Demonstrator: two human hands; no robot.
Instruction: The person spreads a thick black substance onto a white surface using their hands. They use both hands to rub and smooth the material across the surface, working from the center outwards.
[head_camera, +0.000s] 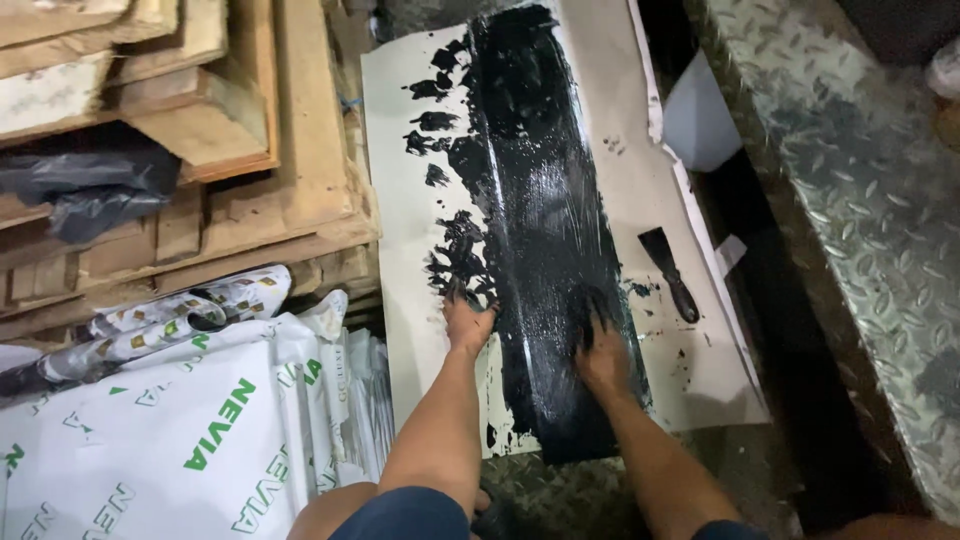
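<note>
I see a long black strip (535, 220) lying down the middle of a flat white sheet (400, 150). The strip is wet and shiny, w/ streaks running along it, and its left edge is ragged w/ dabs and smears of black goo. My left hand (467, 322) is flat and open at that ragged edge, fingers smeared black, gripping nothing. My right hand (602, 352) is pressed flat on the strip near its bottom end, fingers spread, also holding nothing. Both are dirty w/ the black stuff.

Just right of the strip, on the pale part of the sheet, lies a small scraper (668, 272) w/ a dark blade and handle, apart from my right hand. Little black spots dot the sheet around it.

Left of the sheet sit rough wood planks (250, 180), stacked and worn, w/ a dark plastic bag (90, 185) on them. Below them are smooth white sacks (190, 430) w/ green print, close to my left arm, so not much room there. Right side is a dark gap (780, 330), then a bumpy metal plate (870, 190). The bottom edge of the sheet is near my arms
</note>
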